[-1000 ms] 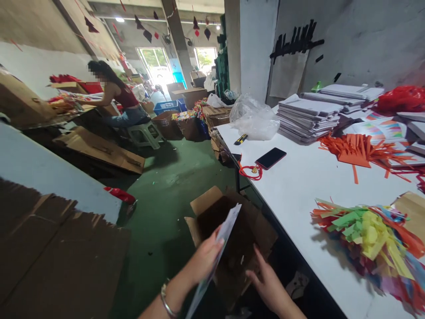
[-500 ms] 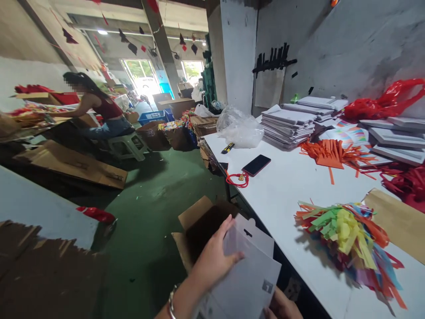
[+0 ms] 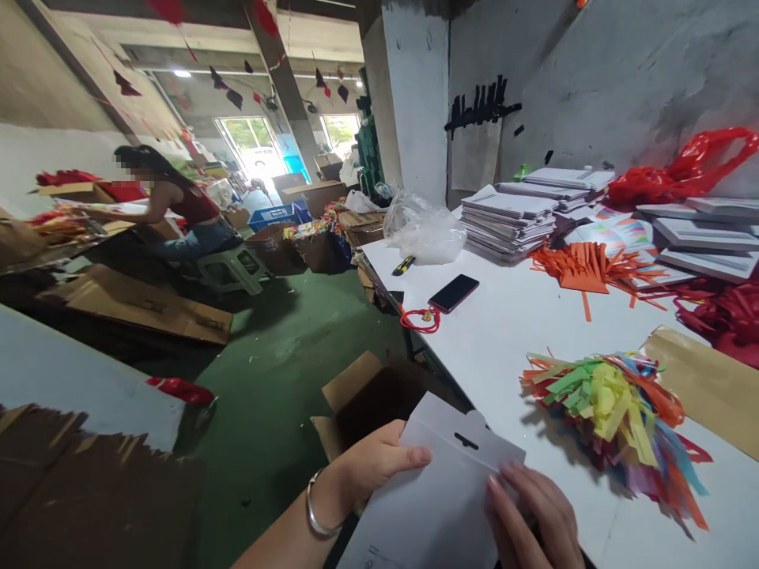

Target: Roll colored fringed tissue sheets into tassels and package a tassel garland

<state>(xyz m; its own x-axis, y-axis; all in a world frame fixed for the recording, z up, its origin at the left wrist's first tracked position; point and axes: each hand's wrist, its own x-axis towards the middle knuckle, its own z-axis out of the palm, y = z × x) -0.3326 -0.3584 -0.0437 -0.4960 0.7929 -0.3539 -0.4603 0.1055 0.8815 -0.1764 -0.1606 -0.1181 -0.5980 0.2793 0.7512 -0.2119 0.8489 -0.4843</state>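
Observation:
A flat white packaging box (image 3: 436,498) with a hang-hole tab at its top lies tilted between my hands, near the table edge. My left hand (image 3: 379,462), with a silver bangle at the wrist, grips its left edge, the thumb on the front face. At the right side, my right hand (image 3: 537,510) has its fingers closed on the edge near the tab; they are slightly blurred. Below and behind the box, an open cardboard box (image 3: 356,379) stands on the floor. On the table beside my right hand is a multicoloured bundle of paper fringe (image 3: 610,411).
The white table (image 3: 504,348) holds a phone (image 3: 454,293), a red cord (image 3: 421,319), a cutter (image 3: 404,265), stacked white boxes (image 3: 507,225), orange fringe (image 3: 587,269) and a brown envelope (image 3: 705,387). A person (image 3: 178,201) sits on a stool at the far left.
The white box has turned to show more of its front, its tab now higher to the right. My right hand has come up to the edge by the tab; my left thumb stays on the face.

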